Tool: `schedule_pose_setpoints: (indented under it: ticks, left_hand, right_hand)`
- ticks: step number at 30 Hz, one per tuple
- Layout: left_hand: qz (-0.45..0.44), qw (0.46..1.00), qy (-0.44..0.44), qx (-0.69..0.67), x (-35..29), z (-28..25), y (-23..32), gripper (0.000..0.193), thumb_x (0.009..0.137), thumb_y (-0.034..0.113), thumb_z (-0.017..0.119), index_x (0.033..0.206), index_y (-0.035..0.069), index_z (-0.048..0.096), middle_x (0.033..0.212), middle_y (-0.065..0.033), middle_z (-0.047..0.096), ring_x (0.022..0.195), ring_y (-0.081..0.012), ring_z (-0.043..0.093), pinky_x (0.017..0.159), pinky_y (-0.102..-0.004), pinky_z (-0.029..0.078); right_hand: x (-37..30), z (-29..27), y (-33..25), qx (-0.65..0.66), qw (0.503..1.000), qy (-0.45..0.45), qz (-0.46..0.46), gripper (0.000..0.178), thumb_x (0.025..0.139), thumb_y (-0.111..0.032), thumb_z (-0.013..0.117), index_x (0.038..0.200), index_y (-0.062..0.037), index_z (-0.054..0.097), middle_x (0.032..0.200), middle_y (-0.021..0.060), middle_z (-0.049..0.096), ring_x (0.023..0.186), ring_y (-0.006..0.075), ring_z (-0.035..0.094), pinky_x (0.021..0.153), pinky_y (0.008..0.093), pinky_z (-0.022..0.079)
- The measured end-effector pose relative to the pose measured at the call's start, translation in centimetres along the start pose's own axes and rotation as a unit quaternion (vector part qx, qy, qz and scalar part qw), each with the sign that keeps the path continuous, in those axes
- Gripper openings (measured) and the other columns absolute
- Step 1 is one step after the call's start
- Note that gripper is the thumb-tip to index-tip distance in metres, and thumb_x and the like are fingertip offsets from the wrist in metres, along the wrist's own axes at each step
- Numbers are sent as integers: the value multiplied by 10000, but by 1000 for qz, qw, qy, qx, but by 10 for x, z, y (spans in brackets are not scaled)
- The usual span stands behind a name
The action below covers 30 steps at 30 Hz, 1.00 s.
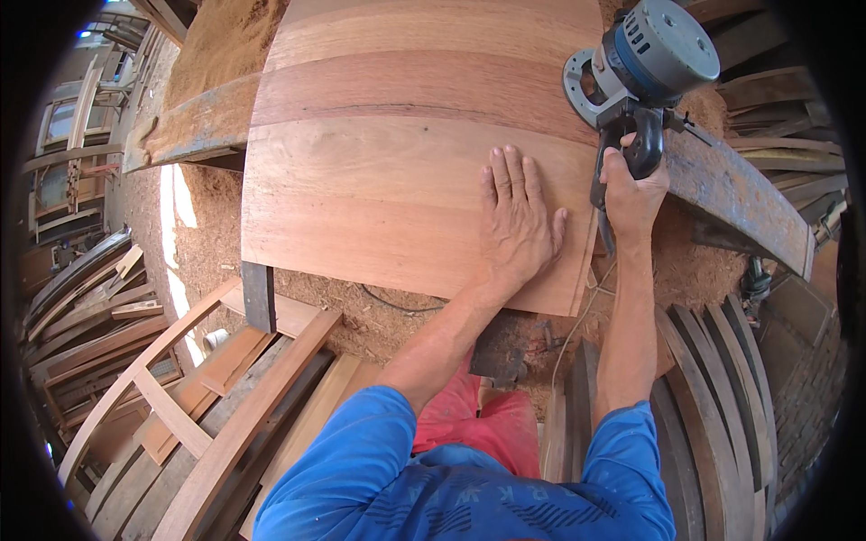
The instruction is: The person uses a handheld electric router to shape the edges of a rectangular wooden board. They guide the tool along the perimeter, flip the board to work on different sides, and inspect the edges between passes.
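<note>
A broad reddish-brown wooden panel (361,189) made of joined boards lies in front of me on a bench. My left hand (523,212) rests flat on its near right part, fingers stretched out and slightly apart. My right hand (636,185) is wrapped round the black handle of a router (654,59), a power tool with a grey motor housing, a blue band and a round metal base. The router stands at the panel's right edge, its base partly over the wood. Its cutting bit cannot be made out.
Sawdust (216,50) covers the bench and the floor. A metal-faced bench edge (749,194) runs out to the right. A cable (577,316) hangs below the router. At lower left lies a wooden frame (244,433); curved boards (713,388) stand at lower right.
</note>
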<state>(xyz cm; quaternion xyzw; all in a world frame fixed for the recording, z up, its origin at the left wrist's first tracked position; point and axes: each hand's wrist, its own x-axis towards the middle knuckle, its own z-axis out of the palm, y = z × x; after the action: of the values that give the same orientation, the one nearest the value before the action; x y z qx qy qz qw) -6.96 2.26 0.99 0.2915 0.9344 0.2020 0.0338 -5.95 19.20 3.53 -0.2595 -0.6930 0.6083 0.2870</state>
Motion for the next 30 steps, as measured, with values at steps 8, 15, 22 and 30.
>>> schedule_pose_setpoints:
  ticks: [8,15,22,30]
  left_hand:
    - [6,1000,4,-3,1,1,0,873,972,439,579,1528,-172,297,1631,-390,212,1561,-519,121,1273,-591,88]
    - [10,1000,13,-3,0,3,-1,867,972,432,578,1523,-177,301,1628,-395,210,1560,-521,121,1272,-592,87]
    - [2,999,15,-33,2,-2,0,875,975,446,576,1515,-186,304,1626,-398,214,1562,-520,111,1277,-581,79]
    - [7,997,54,-56,0,5,-1,883,985,462,554,1526,-172,261,1604,-404,255,1546,-526,170,1271,-578,91]
  right_hand:
    - [11,4,-3,5,1000,-3,12,155,914,-6,675,1049,-46,610,721,19,609,604,82,571,551,249,441]
    - [14,4,-1,-2,1000,-1,5,152,912,-6,677,1041,-49,609,716,18,605,602,83,568,550,252,438]
    - [-10,-1,-8,3,999,2,34,191,902,-14,691,1071,-32,605,747,18,612,620,77,567,564,251,450]
    - [-104,-30,-14,-20,998,11,61,210,902,-19,699,1088,-4,603,839,29,626,722,81,585,657,253,482]
